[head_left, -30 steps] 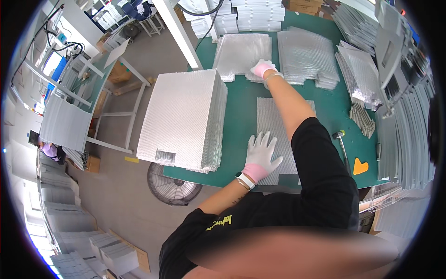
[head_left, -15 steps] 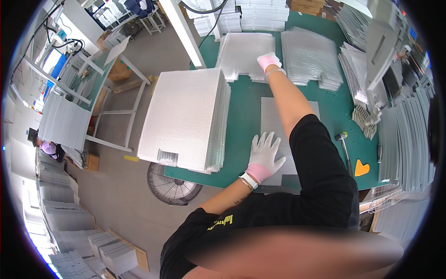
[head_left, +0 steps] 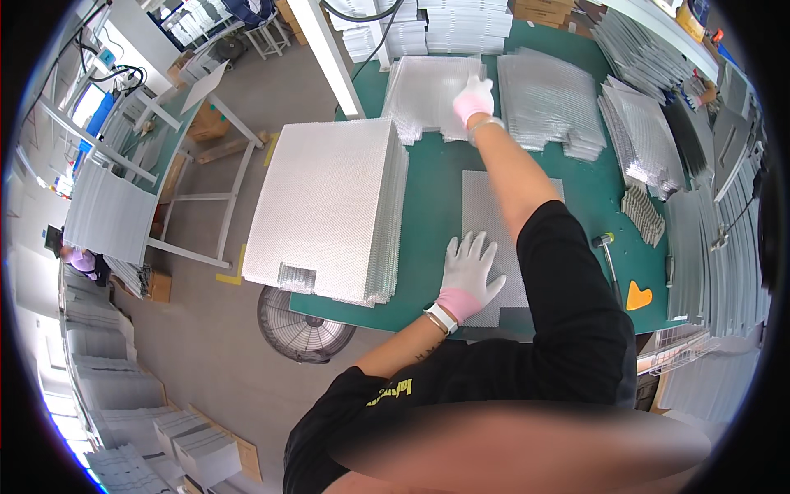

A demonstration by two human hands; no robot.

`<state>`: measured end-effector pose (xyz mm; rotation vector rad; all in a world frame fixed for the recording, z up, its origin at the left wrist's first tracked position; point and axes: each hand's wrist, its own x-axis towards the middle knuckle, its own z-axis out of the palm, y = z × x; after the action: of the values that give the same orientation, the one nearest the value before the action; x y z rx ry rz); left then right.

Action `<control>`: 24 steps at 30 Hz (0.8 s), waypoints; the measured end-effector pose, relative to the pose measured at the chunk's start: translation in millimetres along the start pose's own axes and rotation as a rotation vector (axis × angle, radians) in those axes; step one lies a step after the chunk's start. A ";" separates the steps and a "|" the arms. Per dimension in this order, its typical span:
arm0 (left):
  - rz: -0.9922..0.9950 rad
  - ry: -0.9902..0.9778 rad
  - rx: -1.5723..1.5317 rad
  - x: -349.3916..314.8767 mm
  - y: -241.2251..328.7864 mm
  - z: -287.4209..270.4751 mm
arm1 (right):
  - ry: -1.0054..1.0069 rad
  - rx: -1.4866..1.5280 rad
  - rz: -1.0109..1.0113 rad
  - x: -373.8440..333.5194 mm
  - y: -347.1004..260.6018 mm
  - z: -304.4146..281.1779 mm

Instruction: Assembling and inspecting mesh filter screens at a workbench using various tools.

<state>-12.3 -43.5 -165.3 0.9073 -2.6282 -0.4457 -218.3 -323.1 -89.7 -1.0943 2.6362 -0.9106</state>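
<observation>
My left hand (head_left: 469,276), in a white glove with a pink cuff, lies flat with fingers spread on a grey perforated mesh sheet (head_left: 520,288) on the green table. My right arm reaches forward across that sheet. At the right edge of the far left stack of silvery mesh sheets (head_left: 424,95) is my right hand (head_left: 475,99), gloved alike. Its fingers are curled and look closed on the edge of a top sheet; the fingertips are partly hidden. Beside it, on the right, stands another stack of mesh sheets (head_left: 547,99).
A tall stack of pale mesh panels (head_left: 321,206) stands at the table's left. To the right lie a hammer (head_left: 605,241), an orange scraper (head_left: 638,296) and a striped cloth (head_left: 642,216). Upright panels (head_left: 695,272) line the right edge. A floor fan (head_left: 304,325) stands below the left corner.
My right hand has turned slightly, its fingers now pointing more away from me, and the top sheet's right corner has shifted a little left. My left hand stays put.
</observation>
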 end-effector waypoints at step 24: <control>-0.393 0.143 -0.734 -38.8 13.3 -58.8 | -0.158 0.723 -0.184 -278.8 255.0 -198.4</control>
<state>32.9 -19.6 -114.9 1.1139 -1.8962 -1.2754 -237.4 102.9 -105.1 -1.1367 1.8347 -1.5617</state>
